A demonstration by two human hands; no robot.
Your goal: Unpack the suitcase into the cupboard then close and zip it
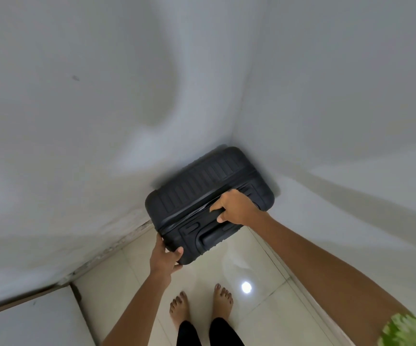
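A black hard-shell suitcase (197, 191) stands in the corner where two white walls meet, closed, with its ribbed shell and zip seam facing up. My right hand (236, 208) is wrapped around a handle on its top side. My left hand (165, 255) grips the suitcase's near lower corner, thumb over the edge. No cupboard shows in this view.
White walls (77, 121) close in on the left and right of the corner. The glossy cream tile floor (251, 265) reflects a ceiling light. My bare feet (202, 308) stand just behind the suitcase. A white panel edge (27, 320) sits at the lower left.
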